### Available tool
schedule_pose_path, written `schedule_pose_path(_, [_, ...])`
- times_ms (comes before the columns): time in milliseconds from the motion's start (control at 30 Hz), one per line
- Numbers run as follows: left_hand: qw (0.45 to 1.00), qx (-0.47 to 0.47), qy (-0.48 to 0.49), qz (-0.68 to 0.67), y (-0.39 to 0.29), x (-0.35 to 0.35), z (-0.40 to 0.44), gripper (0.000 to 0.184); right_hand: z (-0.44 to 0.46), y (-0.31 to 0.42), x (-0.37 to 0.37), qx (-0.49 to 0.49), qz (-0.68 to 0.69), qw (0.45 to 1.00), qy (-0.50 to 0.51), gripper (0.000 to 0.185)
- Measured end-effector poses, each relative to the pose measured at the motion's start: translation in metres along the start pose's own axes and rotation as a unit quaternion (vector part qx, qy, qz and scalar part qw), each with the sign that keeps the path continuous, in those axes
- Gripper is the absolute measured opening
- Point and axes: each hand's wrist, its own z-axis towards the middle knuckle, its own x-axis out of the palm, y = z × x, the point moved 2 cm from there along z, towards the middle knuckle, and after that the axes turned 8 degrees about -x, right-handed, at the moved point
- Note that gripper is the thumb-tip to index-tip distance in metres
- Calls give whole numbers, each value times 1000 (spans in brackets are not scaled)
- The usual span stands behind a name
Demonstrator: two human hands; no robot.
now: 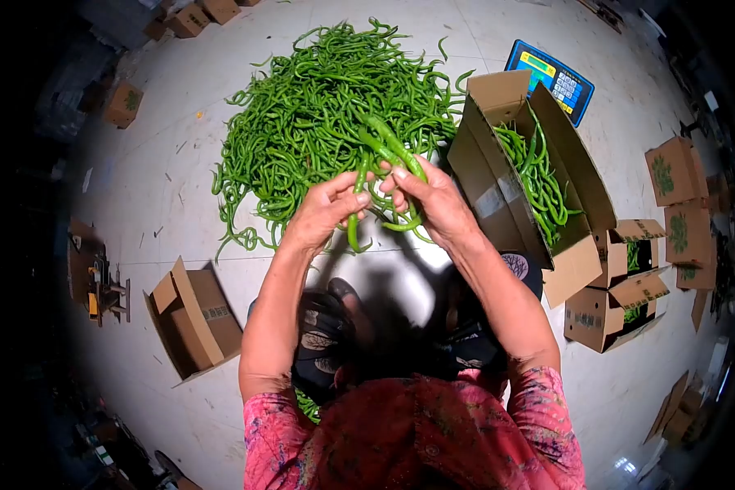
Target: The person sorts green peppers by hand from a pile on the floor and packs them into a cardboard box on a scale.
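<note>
A large heap of long green chili peppers [302, 114] lies on the floor in front of me. At its near edge, my left hand [328, 211] is closed around a green pepper [357, 214] that hangs downward. Beside it, my right hand [433, 200] grips a few green peppers [400, 151], their upper ends pointing away from me over the heap. The two hands are close together, fingertips nearly meeting. To the right stands a tall open cardboard box [486, 163] partly filled with peppers [539, 175].
Behind the box is a blue scale display [551, 80]. An open cardboard box [194, 318] sits on the left floor. Two smaller boxes [592, 318] with peppers stand at right, near stacked printed cartons [674, 180]. More cartons [188, 20] lie at the far left.
</note>
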Motion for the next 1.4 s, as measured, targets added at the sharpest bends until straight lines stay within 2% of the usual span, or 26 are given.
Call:
schedule_pose_path(100, [997,-4,-36,64,8,-12,7,40,1,2,-1,-3,-18,1000,1,25])
schedule_pose_path(267, [992,-20,-83,95,2,-16,8,39,1,5,-2,-37,-38,998,25,29])
schedule_pose_path(333, [994,-9,-83,71,-1,-17,8,40,3,13,-6,-71,-42,997,2,29])
schedule_pose_path(433, [998,29,-57,-24,-1,-21,8,42,-1,20,-11,-67,40,997,-10,27])
schedule_pose_path(633, [971,133,10,-199,-8,-35,14,46,-4,14,-14,-2,-45,998,-32,26])
schedule_pose_path(833, [972,137,-15,-189,-8,-32,15,46,-9,12,-6,57,-109,992,-9,22])
schedule_pose_path(967, [977,121,-42,-173,-10,-25,11,44,-10,7,0,-20,-114,992,-40,22])
schedule_pose_path(1067, [986,91,-91,-105,-10,-27,8,40,-9,13,-1,-13,-131,988,-79,24])
schedule_pose_path(1200, [985,71,-120,-102,-2,-34,11,33,-10,18,-1,-29,-144,988,-54,29])
schedule_pose_path(1300, [983,58,-87,-150,0,-25,11,33,-9,9,2,-136,-264,955,2,33])
schedule_pose_path(1400, [975,65,-3,-213,5,-11,15,36,-12,7,15,-208,-431,875,70,30])
